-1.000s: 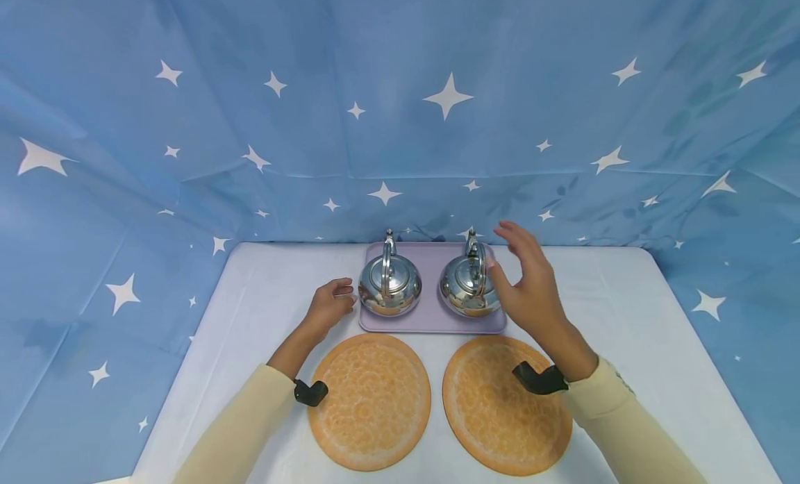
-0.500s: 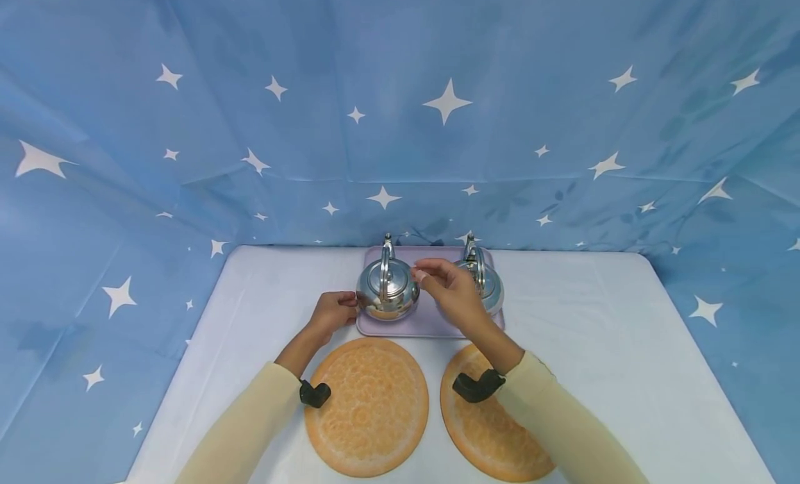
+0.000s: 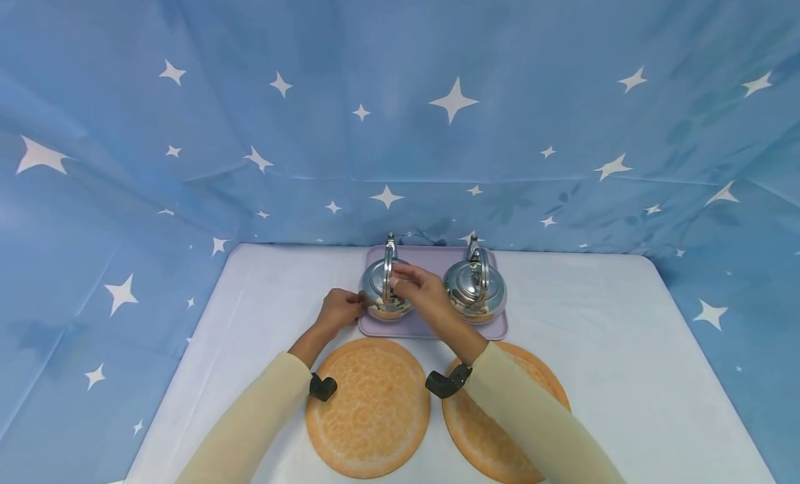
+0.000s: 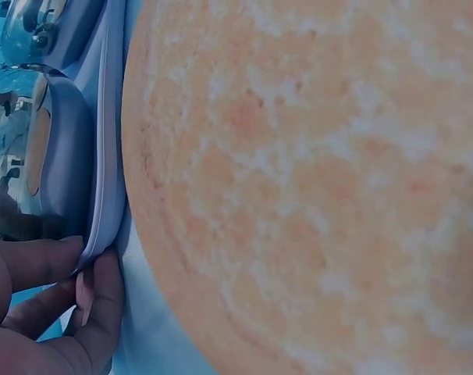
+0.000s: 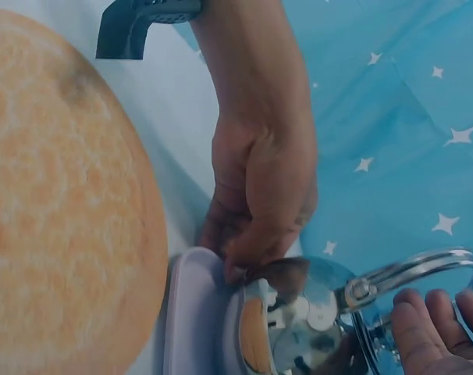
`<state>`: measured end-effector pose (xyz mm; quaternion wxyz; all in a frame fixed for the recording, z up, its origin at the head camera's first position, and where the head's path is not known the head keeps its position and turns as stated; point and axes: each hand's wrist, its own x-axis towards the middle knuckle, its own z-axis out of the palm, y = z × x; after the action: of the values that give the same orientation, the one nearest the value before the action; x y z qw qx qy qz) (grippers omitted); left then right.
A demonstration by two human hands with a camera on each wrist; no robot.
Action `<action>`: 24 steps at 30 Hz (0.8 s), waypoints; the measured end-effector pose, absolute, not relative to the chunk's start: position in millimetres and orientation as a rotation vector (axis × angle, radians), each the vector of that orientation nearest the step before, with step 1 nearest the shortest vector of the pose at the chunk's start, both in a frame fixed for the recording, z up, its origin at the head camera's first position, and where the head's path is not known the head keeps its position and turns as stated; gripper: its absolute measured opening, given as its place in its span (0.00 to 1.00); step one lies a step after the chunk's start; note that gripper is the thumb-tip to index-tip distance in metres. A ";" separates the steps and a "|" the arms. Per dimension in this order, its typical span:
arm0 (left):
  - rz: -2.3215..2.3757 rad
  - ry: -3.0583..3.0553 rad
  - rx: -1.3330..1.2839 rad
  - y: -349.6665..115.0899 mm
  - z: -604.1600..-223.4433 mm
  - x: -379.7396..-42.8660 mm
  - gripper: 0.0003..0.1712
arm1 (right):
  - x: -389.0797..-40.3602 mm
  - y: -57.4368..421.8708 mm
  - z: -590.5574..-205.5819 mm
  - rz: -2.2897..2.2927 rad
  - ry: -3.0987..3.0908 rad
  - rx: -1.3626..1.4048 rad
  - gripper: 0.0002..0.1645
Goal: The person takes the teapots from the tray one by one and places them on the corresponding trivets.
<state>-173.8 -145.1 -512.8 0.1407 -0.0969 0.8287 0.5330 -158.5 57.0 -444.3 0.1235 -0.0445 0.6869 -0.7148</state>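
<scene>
My left hand (image 3: 339, 309) pinches the near left corner of the lilac tray (image 3: 431, 257), thumb above the rim and fingers beneath it in the left wrist view. Just above this corner, on the tray, stands the left steel kettle (image 3: 373, 284), its spout toward the back. My right hand (image 3: 428, 295) reaches across to the upright kettle handle (image 5: 424, 269). Its extended fingers (image 5: 412, 324) lie close to the handle, and no closed grip shows. A second steel kettle (image 3: 464, 284) stands at the right of the same tray.
Two round bread-patterned mats (image 3: 369, 414) (image 3: 500, 418) lie in front of the tray on the white table (image 3: 625, 331); the right forearm crosses the right one. A blue curtain (image 3: 500, 123) with white stars hangs behind and at both sides.
My right hand has moved left, from beside the right kettle to the left kettle's handle. My left hand has moved slightly right and now pinches the tray corner. The kettles stand where they were.
</scene>
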 end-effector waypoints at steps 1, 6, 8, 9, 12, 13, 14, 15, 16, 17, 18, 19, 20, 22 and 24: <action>1.532 2.406 -0.270 -145.0 -513.0 -174.4 0.17 | -159.2 55.4 -444.6 -2.086 1.993 -0.127 0.27; 1.507 2.455 -0.236 -144.3 -512.4 -174.8 0.17 | -162.9 49.1 -442.7 -2.085 1.954 -0.067 0.26; 1.485 2.471 -0.241 -144.5 -512.4 -174.6 0.16 | -164.0 47.3 -441.3 -2.082 1.955 -0.039 0.23; 1.473 2.482 -0.237 -144.4 -512.8 -174.5 0.16 | -164.7 46.6 -441.2 -2.086 1.954 -0.033 0.22; 1.443 2.505 -0.223 -143.3 -512.9 -174.7 0.16 | -166.4 46.9 -440.9 -2.092 1.964 -0.026 0.18; 1.436 2.510 -0.216 -143.0 -512.9 -174.9 0.16 | -166.9 47.0 -440.9 -2.092 1.964 -0.025 0.17; 1.428 2.518 -0.209 -143.0 -512.8 -175.0 0.16 | -167.4 47.1 -441.0 -2.094 1.965 -0.031 0.16; 1.428 2.519 -0.206 -142.9 -512.8 -175.1 0.16 | -167.7 47.3 -441.0 -2.098 1.958 -0.036 0.15; 1.426 2.519 -0.201 -142.9 -512.7 -175.1 0.16 | -167.8 47.4 -440.8 -2.100 1.957 -0.041 0.14; 1.426 2.520 -0.197 -143.0 -512.7 -175.1 0.16 | -167.8 47.4 -440.5 -2.103 1.954 -0.046 0.14; 1.422 2.520 -0.197 -143.1 -512.6 -175.3 0.16 | -167.7 47.2 -440.2 -2.108 1.947 -0.056 0.13; 1.421 2.518 -0.192 -143.1 -512.4 -175.1 0.16 | -167.6 47.2 -440.2 -2.112 1.943 -0.066 0.13; 1.419 2.519 -0.190 -143.2 -512.3 -175.1 0.17 | -167.4 47.0 -439.9 -2.116 1.940 -0.079 0.12; 1.414 2.520 -0.183 -143.3 -511.6 -175.1 0.18 | -166.5 46.7 -438.8 -2.117 1.940 -0.107 0.11; 1.398 2.525 -0.186 -143.9 -511.0 -175.4 0.18 | -165.0 46.5 -437.3 -2.107 1.944 -0.141 0.10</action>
<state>-175.4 -143.9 -511.0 0.1243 -0.0640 0.8663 0.4796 -165.0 46.5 -437.3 0.1354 -0.0488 0.6711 -0.7273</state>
